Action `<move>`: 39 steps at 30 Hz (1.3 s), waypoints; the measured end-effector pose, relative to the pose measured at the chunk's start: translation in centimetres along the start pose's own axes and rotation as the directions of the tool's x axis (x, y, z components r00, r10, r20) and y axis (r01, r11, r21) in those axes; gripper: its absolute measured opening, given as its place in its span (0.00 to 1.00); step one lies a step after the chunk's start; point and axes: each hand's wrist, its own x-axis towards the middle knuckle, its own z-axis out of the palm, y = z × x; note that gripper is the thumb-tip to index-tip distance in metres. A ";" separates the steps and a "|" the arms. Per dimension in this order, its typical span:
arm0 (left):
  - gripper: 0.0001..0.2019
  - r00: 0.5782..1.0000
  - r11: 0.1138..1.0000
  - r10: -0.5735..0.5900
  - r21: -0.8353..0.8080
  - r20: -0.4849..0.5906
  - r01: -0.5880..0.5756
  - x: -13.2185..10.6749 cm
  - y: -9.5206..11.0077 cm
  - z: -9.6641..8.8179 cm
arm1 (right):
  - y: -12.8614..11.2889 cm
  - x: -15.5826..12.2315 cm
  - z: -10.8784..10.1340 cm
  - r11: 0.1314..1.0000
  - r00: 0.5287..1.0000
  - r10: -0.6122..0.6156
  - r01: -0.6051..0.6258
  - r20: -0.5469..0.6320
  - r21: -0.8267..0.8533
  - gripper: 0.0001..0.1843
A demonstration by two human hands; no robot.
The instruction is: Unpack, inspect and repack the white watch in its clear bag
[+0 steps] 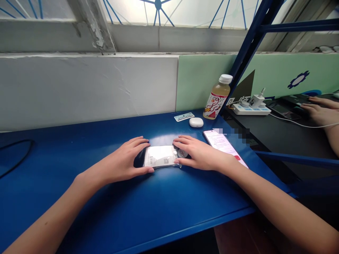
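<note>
A small flat packet [161, 156] with a shiny white face and printed codes lies on the blue table [148, 208]. My left hand [126, 159] grips its left end, thumb below and fingers curled over the top. My right hand [199, 153] holds the right end the same way, over a round silvery part at that edge. Both hands rest on the table top with the packet between them.
A phone [225, 146] with a lit screen lies just right of my right hand. Behind it sit a white earbud case [196, 122], a label card [184, 116] and a drink bottle [218, 97]. Another person's hands [321, 110] work at the black desk on the right, near a power strip [251, 108].
</note>
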 end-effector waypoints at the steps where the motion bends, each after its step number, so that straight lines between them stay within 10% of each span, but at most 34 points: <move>1: 0.44 1.000 1.000 0.001 -0.006 -0.004 -0.001 0.0 0.0 0.1 | 0.0 0.0 0.0 1.000 1.000 0.000 0.000 -0.003 0.002 0.31; 24: 0.34 0.989 0.993 0.114 -0.003 -0.091 -0.114 0.8 2.8 3.1 | -2.2 0.8 1.6 0.996 0.985 0.052 -0.040 -0.167 0.078 0.20; 39: 0.31 0.990 0.992 0.129 0.014 -0.055 -0.128 0.9 2.8 2.9 | -1.7 0.6 1.6 0.992 0.999 0.012 -0.008 -0.031 0.129 0.26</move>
